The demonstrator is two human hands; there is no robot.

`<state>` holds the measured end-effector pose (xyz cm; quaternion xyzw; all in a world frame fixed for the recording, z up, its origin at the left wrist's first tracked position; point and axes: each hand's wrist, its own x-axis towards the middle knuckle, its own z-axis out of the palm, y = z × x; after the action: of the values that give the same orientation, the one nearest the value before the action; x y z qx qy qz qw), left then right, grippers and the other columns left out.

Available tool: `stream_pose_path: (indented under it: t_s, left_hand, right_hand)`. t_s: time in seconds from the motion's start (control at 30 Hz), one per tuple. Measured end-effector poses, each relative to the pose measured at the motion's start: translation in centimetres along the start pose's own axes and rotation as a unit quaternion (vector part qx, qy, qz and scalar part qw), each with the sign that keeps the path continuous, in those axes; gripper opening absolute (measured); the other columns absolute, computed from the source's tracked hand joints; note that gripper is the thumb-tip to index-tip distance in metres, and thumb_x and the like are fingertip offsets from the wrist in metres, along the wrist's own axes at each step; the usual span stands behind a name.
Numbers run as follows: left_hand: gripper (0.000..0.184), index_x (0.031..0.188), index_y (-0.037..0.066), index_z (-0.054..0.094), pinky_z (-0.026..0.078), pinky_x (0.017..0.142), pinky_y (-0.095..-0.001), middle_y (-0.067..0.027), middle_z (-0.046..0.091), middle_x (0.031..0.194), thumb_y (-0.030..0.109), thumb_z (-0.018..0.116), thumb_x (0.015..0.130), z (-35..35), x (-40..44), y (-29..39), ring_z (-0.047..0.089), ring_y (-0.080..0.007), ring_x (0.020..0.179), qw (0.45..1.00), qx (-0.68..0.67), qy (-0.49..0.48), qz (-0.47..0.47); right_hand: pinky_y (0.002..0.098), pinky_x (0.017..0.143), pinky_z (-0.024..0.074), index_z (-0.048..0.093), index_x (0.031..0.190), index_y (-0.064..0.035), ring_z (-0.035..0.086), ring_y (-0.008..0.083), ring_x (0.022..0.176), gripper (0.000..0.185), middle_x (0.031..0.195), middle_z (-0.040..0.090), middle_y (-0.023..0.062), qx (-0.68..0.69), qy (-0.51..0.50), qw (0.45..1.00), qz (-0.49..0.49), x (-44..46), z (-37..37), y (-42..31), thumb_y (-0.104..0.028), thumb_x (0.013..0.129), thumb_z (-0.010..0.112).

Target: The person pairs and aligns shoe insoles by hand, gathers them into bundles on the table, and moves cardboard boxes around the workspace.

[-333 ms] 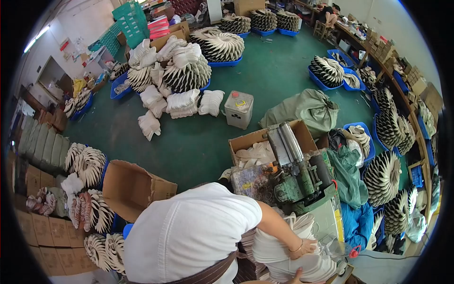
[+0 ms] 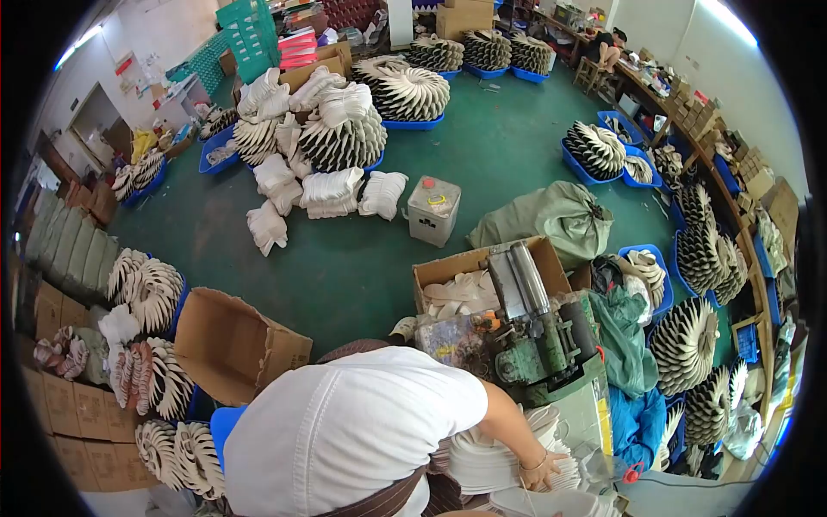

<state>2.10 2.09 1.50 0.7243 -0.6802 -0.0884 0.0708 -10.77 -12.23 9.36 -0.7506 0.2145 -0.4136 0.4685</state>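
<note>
My left hand (image 2: pixel 540 471), with a bracelet at the wrist, rests its spread fingers on a stack of white insoles (image 2: pixel 482 466) at the lower right. More white insoles (image 2: pixel 558 501) lie fanned just below that hand. Of my right arm only a strip of forearm (image 2: pixel 469 514) shows at the bottom edge. The right hand's fingers are almost wholly cut off there, so its grip is hidden. My white-sleeved shoulder fills the lower middle of the view. Close beyond the insoles stands a green machine with a metal roller (image 2: pixel 519 277).
A cardboard box of loose pale pieces (image 2: pixel 461 293) adjoins the machine. An open carton (image 2: pixel 228 345) stands at left. A square metal can (image 2: pixel 432 213) and bundled white pieces (image 2: pixel 332 191) are on the green floor. Blue tubs of fanned insoles line the room; a person (image 2: pixel 606 50) sits at the far bench.
My left hand has shifted slightly lower over the insoles, its fingers now more spread. My right hand has dropped almost out of view. The whole view has tilted a little.
</note>
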Motion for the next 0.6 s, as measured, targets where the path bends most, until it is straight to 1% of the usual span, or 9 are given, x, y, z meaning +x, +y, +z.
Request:
stream_pose_path:
  t_s: [0.1, 0.2, 0.3, 0.33, 0.37, 0.4, 0.43, 0.5, 0.6]
  left_hand:
    - [0.038, 0.124, 0.050, 0.045, -0.006, 0.099, -0.0705, 0.0104, 0.024, 0.147, 0.048, 0.032, 0.089, 0.2, -0.1, 0.3, 0.010, -0.0357, 0.137, 0.999, -0.043, 0.021, 0.001]
    - [0.039, 0.125, 0.045, 0.047, -0.006, 0.100, -0.0699, 0.0100, 0.026, 0.146, 0.046, 0.034, 0.088, -0.2, -0.4, 1.4, 0.010, -0.0355, 0.137, 0.999, -0.035, -0.021, -0.005]
    - [0.041, 0.119, 0.029, 0.057, -0.005, 0.101, -0.0693, -0.0019, 0.029, 0.146, 0.043, 0.043, 0.084, -0.6, -0.9, 1.6, 0.015, -0.0342, 0.137, 0.996, -0.002, 0.079, -0.029]
    - [0.042, 0.122, 0.020, 0.054, 0.002, 0.108, -0.0596, -0.0111, 0.031, 0.143, 0.033, 0.051, 0.082, -3.5, -2.6, 2.0, 0.018, -0.0342, 0.136, 0.985, -0.072, 0.145, -0.053]
    - [0.042, 0.122, 0.020, 0.054, 0.002, 0.108, -0.0596, -0.0111, 0.031, 0.143, 0.033, 0.051, 0.082, -4.9, -2.7, 2.3, 0.018, -0.0342, 0.136, 0.985, -0.073, 0.148, -0.053]
    - [0.045, 0.124, 0.014, 0.050, 0.007, 0.110, -0.0526, -0.0134, 0.031, 0.142, 0.027, 0.054, 0.081, -6.2, -2.8, 2.9, 0.019, -0.0337, 0.135, 0.920, -0.250, 0.286, -0.098]
    - [0.050, 0.126, 0.008, 0.045, 0.012, 0.112, -0.0456, -0.0156, 0.031, 0.141, 0.021, 0.057, 0.080, -8.1, -3.7, 3.8, 0.020, -0.0333, 0.135, 0.804, -0.416, 0.401, -0.138]
    - [0.061, 0.131, 0.002, 0.033, 0.030, 0.103, -0.0416, -0.0207, 0.033, 0.134, 0.034, 0.052, 0.082, -14.1, -9.4, 6.2, 0.033, -0.0376, 0.124, 0.738, -0.476, 0.477, -0.041]
    - [0.072, 0.137, -0.001, 0.021, 0.025, 0.105, -0.0425, -0.0223, 0.028, 0.137, 0.031, 0.054, 0.081, -16.2, -16.1, 8.8, 0.031, -0.0369, 0.126, 0.755, -0.439, 0.485, 0.026]
  right_hand:
    - [0.0481, 0.095, 0.0330, 0.003, 0.142, -0.0038, 0.034, 0.0332, 0.121, 0.126, 0.139, 0.023, 0.0225, -0.006, -0.012, 0.999, -0.034, -0.1, 1.6, -1.0, -0.033, 0.053, 0.087]
    - [0.0484, 0.096, 0.0330, 0.007, 0.140, -0.0037, 0.035, 0.0336, 0.121, 0.117, 0.137, 0.026, 0.0222, -0.029, -0.023, 0.996, -0.082, -0.9, 2.2, -2.6, -0.032, 0.056, 0.085]
    - [0.0488, 0.097, 0.0330, 0.012, 0.138, -0.0037, 0.036, 0.0340, 0.120, 0.109, 0.135, 0.028, 0.0219, -0.064, -0.033, 0.987, -0.143, -1.5, 3.3, -8.2, -0.030, 0.060, 0.082]
    - [0.0489, 0.097, 0.0330, 0.013, 0.137, -0.0036, 0.036, 0.0341, 0.120, 0.106, 0.135, 0.028, 0.0218, -0.069, -0.039, 0.984, -0.162, -1.9, 4.7, -10.0, -0.030, 0.061, 0.081]
    - [0.0490, 0.097, 0.0330, 0.015, 0.136, -0.0036, 0.036, 0.0342, 0.120, 0.103, 0.134, 0.029, 0.0216, -0.076, -0.046, 0.980, -0.177, -2.6, 5.8, -11.7, -0.030, 0.062, 0.080]
    - [0.0491, 0.098, 0.0330, 0.016, 0.136, -0.0036, 0.037, 0.0344, 0.119, 0.100, 0.133, 0.030, 0.0215, -0.087, -0.052, 0.977, -0.188, -3.5, 6.5, -13.4, -0.029, 0.063, 0.080]
    - [0.0492, 0.098, 0.0330, 0.018, 0.135, -0.0036, 0.037, 0.0345, 0.119, 0.097, 0.133, 0.030, 0.0214, -0.099, -0.056, 0.974, -0.195, -4.9, 7.5, -14.9, -0.029, 0.064, 0.079]
    - [0.0494, 0.098, 0.0329, 0.021, 0.133, -0.0036, 0.038, 0.0347, 0.119, 0.091, 0.132, 0.032, 0.0212, -0.121, -0.063, 0.968, -0.212, -7.2, 9.2, -18.7, -0.028, 0.066, 0.077]
    - [0.0498, 0.099, 0.0329, 0.025, 0.131, -0.0035, 0.038, 0.0351, 0.118, 0.082, 0.130, 0.034, 0.0209, -0.144, -0.084, 0.955, -0.246, -10.2, 12.3, -23.7, -0.027, 0.070, 0.075]
